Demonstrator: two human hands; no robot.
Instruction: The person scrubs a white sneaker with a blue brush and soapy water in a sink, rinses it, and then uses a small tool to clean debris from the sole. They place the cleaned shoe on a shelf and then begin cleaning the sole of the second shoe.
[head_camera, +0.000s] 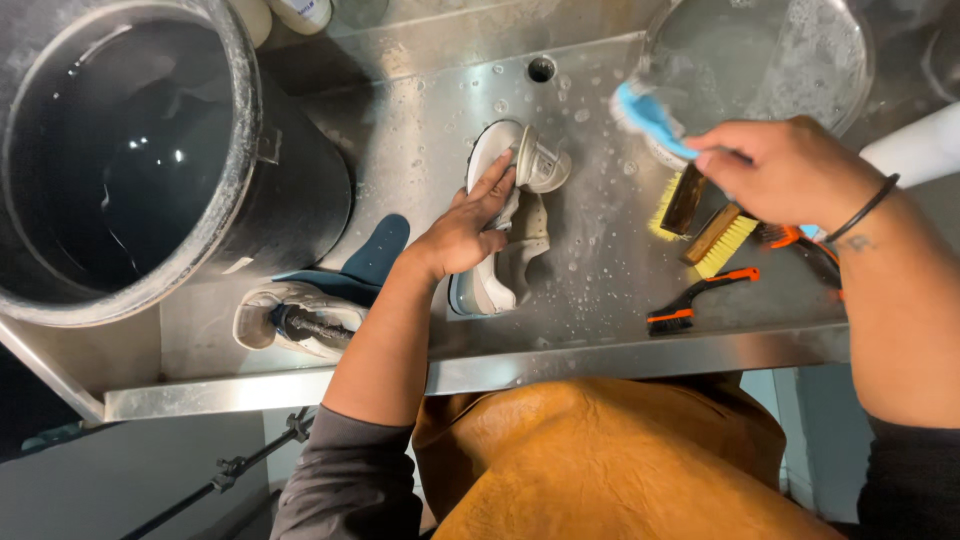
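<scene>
Your left hand (470, 228) presses flat on a pale sneaker (510, 225) lying on its side mid-desk, fingers (497, 180) spread over the upper and clamped onto it, likely pinning it so it won't slide on the wet steel desk (590, 300). Your right hand (785, 165) is clenched around a blue-headed brush (645, 115), head raised over the near-left rim of a soapy basin (850, 60) at far right, probably placed for dipping. Just below that hand lie two yellow-bristle wooden brushes (705, 225) and an orange-and-black tool (695, 300), close by on the right for reach. A second sneaker (300, 320) sits near left with a dark insole (375, 250) beside it, apart from the work spot. A big dark pot (120, 150) of water fills the far left. A tan apron (600, 460) covers you.
</scene>
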